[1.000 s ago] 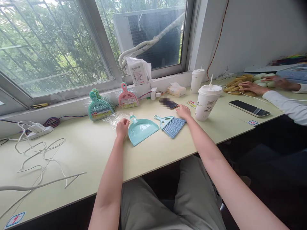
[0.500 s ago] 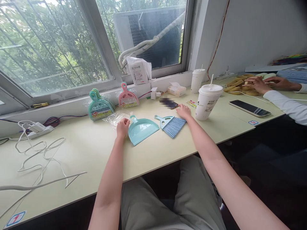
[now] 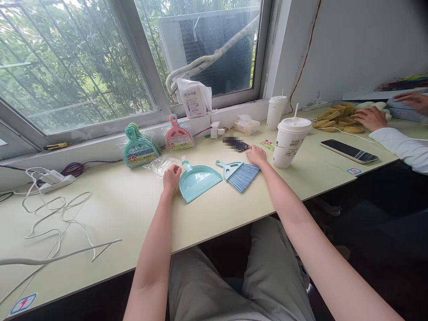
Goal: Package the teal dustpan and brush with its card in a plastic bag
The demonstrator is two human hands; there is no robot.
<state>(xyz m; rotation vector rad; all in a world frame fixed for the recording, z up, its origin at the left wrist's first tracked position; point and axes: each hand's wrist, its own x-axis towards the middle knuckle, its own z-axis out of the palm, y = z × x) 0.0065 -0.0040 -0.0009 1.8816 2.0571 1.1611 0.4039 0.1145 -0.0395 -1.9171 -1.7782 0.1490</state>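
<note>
My left hand (image 3: 171,177) rests on the table with its fingers curled, right beside the left edge of a small teal dustpan (image 3: 198,181). Nothing shows inside the curled fingers. My right hand (image 3: 256,155) lies flat with fingers stretched out, at the far end of a small blue brush (image 3: 240,173) and next to a dark phone (image 3: 235,143). Dustpan and brush lie side by side on the pale green table (image 3: 214,209). An empty clear wrapper (image 3: 161,166) lies just behind my left hand.
Packaged teal dustpan sets (image 3: 139,149) and a pink one (image 3: 178,135) lean on the window sill. A tall paper cup with straw (image 3: 290,141) stands right of my right hand, another cup (image 3: 275,111) behind. White cables (image 3: 53,214) sprawl left. A co-worker's hands (image 3: 371,117) work at far right near a phone (image 3: 348,151).
My hands, the dustpan and the brush have stayed put. The co-worker's hands at the far right have shifted further right, away from the yellow pieces.
</note>
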